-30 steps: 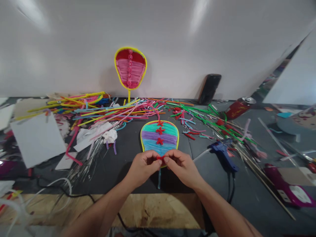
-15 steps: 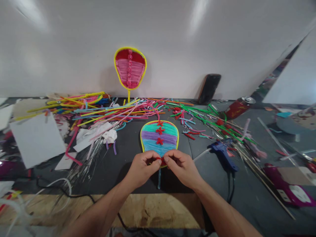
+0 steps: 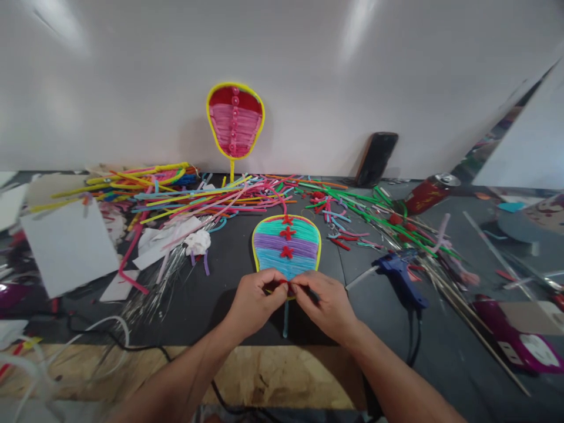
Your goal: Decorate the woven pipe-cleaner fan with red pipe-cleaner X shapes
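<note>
"Where's the yellow-rimmed, striped fuzzy fan [image 3: 273, 242] lying?"

"On a black tabletop [image 3: 202, 317], white wall [image 3: 308, 88] rising behind. Left hand [image 3: 258, 301] and right hand [image 3: 328, 302] are pinching a mostly hidden red fuzzy piece [image 3: 284, 282] over its near end."

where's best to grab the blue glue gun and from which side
Probably by the handle of the blue glue gun, with the right hand coming from the near side: the handle slants down toward the person, while the body's far end lies up against the clutter of strips and strands.
</note>
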Action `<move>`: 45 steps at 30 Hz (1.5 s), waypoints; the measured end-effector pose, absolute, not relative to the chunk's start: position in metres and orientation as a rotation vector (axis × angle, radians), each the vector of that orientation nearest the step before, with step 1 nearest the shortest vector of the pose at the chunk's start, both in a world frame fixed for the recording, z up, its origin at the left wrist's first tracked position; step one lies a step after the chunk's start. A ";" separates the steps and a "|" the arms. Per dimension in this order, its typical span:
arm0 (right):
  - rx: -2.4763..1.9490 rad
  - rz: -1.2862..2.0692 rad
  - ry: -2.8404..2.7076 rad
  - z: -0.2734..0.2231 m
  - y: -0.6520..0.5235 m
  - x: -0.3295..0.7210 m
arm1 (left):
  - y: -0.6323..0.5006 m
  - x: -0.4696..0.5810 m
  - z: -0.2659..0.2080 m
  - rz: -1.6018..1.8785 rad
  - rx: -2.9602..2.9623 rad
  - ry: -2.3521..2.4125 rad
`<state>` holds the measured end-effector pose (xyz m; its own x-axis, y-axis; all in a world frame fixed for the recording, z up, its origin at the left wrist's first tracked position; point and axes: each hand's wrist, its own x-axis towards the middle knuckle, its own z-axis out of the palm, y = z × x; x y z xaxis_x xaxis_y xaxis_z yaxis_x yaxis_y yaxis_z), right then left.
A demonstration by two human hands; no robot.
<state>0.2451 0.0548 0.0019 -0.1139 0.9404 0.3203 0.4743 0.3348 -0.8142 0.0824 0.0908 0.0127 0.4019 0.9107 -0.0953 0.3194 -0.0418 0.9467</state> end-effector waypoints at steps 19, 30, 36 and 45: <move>-1.339 0.988 -1.449 0.004 0.054 0.244 | 0.090 0.082 0.012 0.744 1.531 1.164; -1.260 1.196 -1.339 0.004 0.057 0.243 | 0.090 0.083 0.013 0.663 1.649 1.053; -1.244 1.296 -1.277 0.006 0.059 0.243 | 0.088 0.083 0.013 0.682 1.601 1.047; -1.219 1.302 -1.004 0.000 0.060 0.243 | 0.091 0.085 0.011 0.683 1.208 0.851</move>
